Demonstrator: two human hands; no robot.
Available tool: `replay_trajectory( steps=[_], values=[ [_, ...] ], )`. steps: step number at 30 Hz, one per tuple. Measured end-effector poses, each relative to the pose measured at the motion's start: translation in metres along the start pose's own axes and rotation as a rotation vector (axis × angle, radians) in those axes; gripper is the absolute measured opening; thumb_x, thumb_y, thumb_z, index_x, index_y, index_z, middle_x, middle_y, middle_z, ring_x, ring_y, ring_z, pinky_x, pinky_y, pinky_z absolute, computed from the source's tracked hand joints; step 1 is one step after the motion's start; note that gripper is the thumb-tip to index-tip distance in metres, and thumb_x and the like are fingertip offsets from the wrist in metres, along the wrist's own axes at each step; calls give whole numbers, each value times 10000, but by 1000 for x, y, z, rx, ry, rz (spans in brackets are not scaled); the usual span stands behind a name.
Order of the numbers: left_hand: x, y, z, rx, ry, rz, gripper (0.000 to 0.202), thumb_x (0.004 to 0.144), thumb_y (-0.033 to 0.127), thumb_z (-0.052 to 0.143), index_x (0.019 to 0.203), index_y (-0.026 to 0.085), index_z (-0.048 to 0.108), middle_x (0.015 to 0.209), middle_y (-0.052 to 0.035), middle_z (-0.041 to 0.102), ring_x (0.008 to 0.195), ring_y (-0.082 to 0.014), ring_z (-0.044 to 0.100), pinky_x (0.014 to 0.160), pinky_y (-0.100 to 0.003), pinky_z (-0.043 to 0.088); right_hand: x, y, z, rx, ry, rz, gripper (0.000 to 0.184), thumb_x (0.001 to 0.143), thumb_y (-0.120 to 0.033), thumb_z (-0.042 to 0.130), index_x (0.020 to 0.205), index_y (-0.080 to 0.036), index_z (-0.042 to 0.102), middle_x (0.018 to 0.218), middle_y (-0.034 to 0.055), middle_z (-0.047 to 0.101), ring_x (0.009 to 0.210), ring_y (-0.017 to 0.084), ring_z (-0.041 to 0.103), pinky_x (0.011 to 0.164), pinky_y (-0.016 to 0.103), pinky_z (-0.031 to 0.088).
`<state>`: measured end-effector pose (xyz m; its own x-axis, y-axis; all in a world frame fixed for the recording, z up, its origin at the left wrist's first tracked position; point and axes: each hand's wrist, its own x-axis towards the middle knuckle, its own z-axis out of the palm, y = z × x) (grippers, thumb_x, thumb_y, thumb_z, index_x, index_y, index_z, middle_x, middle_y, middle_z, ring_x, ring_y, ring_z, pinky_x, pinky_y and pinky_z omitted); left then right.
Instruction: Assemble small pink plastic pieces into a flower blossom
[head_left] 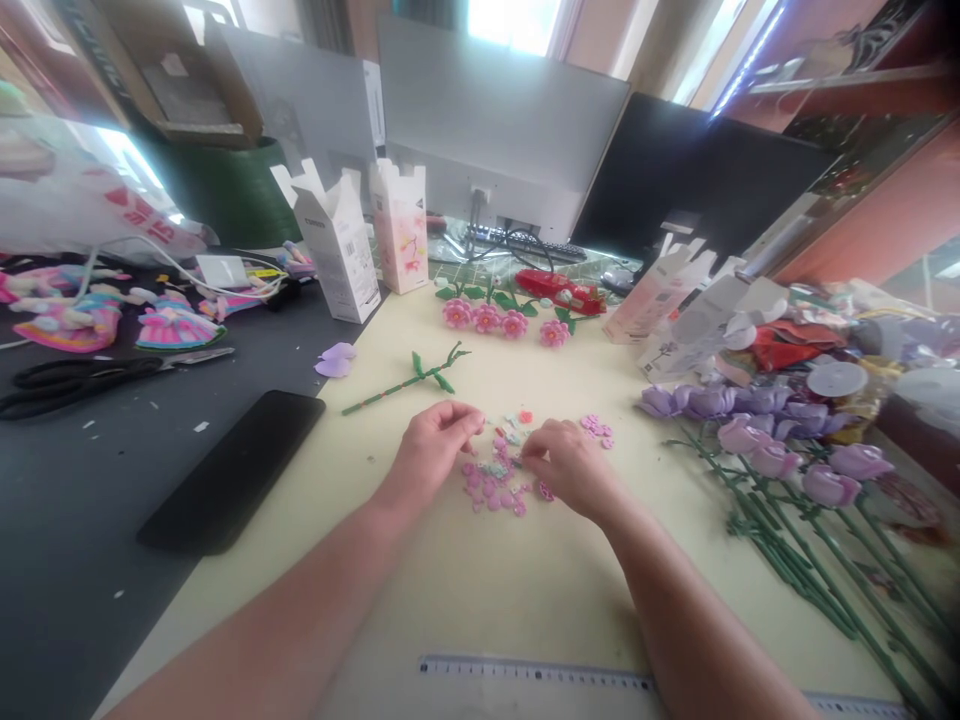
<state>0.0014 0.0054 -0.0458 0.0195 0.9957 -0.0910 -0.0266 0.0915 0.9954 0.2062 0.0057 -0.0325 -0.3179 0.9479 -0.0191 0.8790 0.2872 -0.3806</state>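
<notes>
My left hand (435, 447) is pinched at the left of a loose pile of small plastic pieces (492, 492), thumb against forefinger; whatever sits between the tips is too small to name. Over the right side of the pile, my right hand (571, 466) bends down with its fingers drawn together, and the fingertips are partly hidden. The pieces are mostly pink, with a few pale green ones and an orange one. A small group of pink pieces (597, 430) lies just beyond my right hand. Behind my left hand rests a green stem with leaves (409, 382).
Pink toy flowers (501, 319) lie at the back, near open cartons (401, 228). Purple roses on stems (780, 458) cover the right side. A black phone (234, 470) and scissors (112, 368) lie left; a ruler (534, 672) spans the front. Monitors (495, 120) stand behind.
</notes>
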Motion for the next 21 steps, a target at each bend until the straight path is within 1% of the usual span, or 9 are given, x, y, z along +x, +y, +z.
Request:
replay_trajectory(
  steps=[4, 10, 15, 19, 21],
  values=[
    [0, 1, 1, -9, 3, -7, 223, 780, 400, 655, 829, 183, 664, 841, -11, 658, 625, -100, 537, 616, -233, 428, 2, -3, 5, -24, 4, -15, 148, 815, -124, 614, 761, -224, 709, 792, 22, 619, 810, 182, 512, 679, 270, 359],
    [-2, 1, 2, -14, 3, -15, 218, 774, 392, 655, 833, 182, 665, 831, -11, 659, 625, -104, 538, 616, -235, 430, 2, -4, 10, -57, 33, -54, 135, 815, -125, 619, 742, -214, 688, 796, 17, 619, 812, 179, 504, 668, 262, 354],
    [-1, -1, 2, -8, 5, -12, 238, 763, 413, 662, 839, 188, 675, 826, -13, 663, 631, -109, 536, 624, -239, 431, 4, -5, 12, -94, 35, -59, 147, 775, -94, 607, 707, -207, 671, 776, 14, 621, 794, 175, 503, 657, 256, 351],
    [-1, -1, 3, -4, -3, -7, 257, 762, 429, 661, 847, 187, 681, 826, -21, 664, 647, -115, 536, 638, -241, 434, 5, -7, 12, -113, 23, -42, 155, 740, -67, 585, 662, -193, 630, 752, 24, 621, 769, 177, 507, 638, 259, 354],
    [-2, -1, 3, -3, -6, -10, 261, 763, 433, 660, 852, 188, 682, 832, -22, 664, 657, -117, 538, 645, -242, 436, 5, -8, 11, -112, 28, -59, 163, 728, -57, 572, 642, -191, 608, 742, 30, 619, 764, 182, 512, 638, 263, 357]
  ],
)
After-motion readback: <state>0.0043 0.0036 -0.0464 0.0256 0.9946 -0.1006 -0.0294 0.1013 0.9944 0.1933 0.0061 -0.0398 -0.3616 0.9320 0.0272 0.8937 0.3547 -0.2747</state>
